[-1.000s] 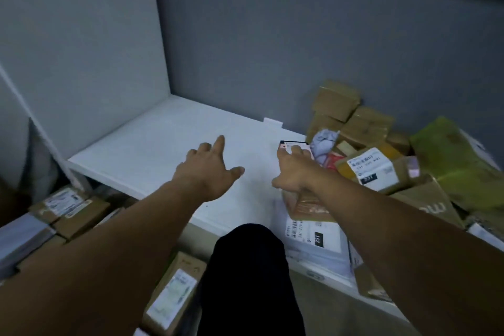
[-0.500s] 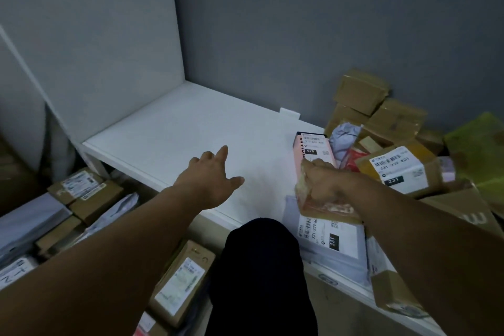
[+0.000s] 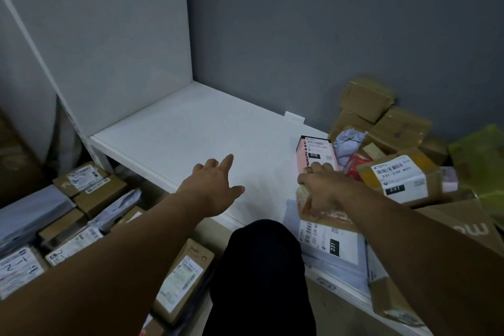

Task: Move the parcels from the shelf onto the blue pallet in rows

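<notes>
A white shelf board [image 3: 196, 128] runs from the left wall to a heap of parcels at the right. My right hand [image 3: 323, 191] grips a long pink box [image 3: 315, 154] with a white label marked 070, which lies at the heap's left edge. Its near end is hidden under my fingers. My left hand [image 3: 215, 185] hovers over the bare shelf with fingers spread and holds nothing. A flat white mailer [image 3: 331, 243] marked 231 lies under the pink box at the shelf's front edge. No blue pallet is in view.
Brown cartons [image 3: 381, 117], a labelled box [image 3: 401, 177] and a green bag [image 3: 480, 158] are heaped at the shelf's right. Below the shelf at left lie several labelled boxes [image 3: 90, 185] and grey bags. My dark-clad knee [image 3: 261, 275] is at bottom centre.
My right hand has closed round the pink box and drawn it a little towards me. The camera has dropped and shifted, showing more of the floor parcels. My left hand stays spread.
</notes>
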